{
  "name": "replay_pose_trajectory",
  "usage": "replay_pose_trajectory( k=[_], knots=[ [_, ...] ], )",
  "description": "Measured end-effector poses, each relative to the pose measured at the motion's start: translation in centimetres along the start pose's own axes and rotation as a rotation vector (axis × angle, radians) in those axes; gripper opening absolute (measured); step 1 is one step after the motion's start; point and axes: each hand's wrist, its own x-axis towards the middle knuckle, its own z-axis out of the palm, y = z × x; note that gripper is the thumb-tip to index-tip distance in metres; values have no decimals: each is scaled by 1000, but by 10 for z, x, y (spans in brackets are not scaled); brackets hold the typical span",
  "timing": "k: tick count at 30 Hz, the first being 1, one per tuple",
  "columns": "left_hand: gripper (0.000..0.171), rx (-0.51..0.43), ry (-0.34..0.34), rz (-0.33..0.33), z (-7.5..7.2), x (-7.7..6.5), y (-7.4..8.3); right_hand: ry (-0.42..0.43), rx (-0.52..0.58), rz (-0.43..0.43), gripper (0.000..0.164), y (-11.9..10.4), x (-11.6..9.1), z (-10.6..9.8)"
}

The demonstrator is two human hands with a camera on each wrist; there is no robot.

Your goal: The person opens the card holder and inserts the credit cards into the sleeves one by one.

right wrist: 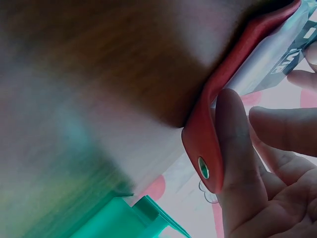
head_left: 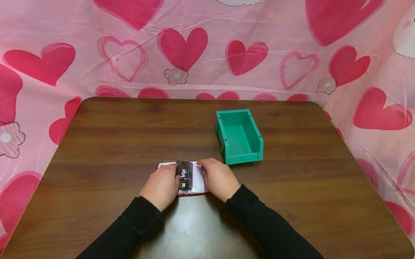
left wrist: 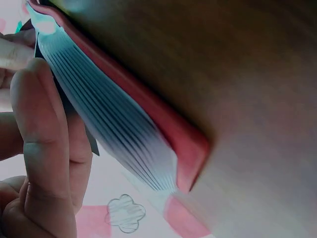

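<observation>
A card holder with a red cover [right wrist: 208,144] and a thick stack of clear sleeves [left wrist: 104,104] lies spread on the table. Over the sleeves is a black card [head_left: 186,176] with white "VIP" lettering and a gold chip. My left hand [head_left: 161,186] pinches this card by its left edge, thumb nearer me and fingers beyond. At the holder's right end, my right hand [head_left: 219,179] presses a straight finger against the inner face of the red flap, which has a metal snap [right wrist: 203,167].
A green plastic bin [head_left: 238,137] stands just beyond my right hand, its low front toward me. The brown wooden table [head_left: 124,129] has rounded corners. Pink cloth [head_left: 219,17] with hearts hangs behind it and along both sides.
</observation>
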Motion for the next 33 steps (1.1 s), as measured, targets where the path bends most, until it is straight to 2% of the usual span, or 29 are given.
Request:
replay_pose_trajectory(
  k=[8, 15, 18, 21, 25, 29, 33],
  knots=[
    [36, 38, -7, 83, 5, 0, 7, 9, 22, 2, 31, 0, 1, 1],
    [54, -22, -95, 93, 10, 1, 16, 22, 47, 4, 31, 1, 1, 2],
    [59, -12, -109, 115, 13, 1, 17, 27, 58, -1, 32, 1, 1, 2],
    [58, 29, -88, 169, 15, 1, 16, 30, 54, -11, 35, 1, 0, 2],
    [53, 63, -72, 228, 14, 0, 16, 42, -5, -55, 40, 1, -3, 2],
    [47, 52, -66, 230, 10, 1, 13, 72, -104, -113, 35, -1, -6, 3],
    [40, 75, 14, 224, 4, 5, 3, 98, -191, -138, 26, -2, -6, 5]
  ],
)
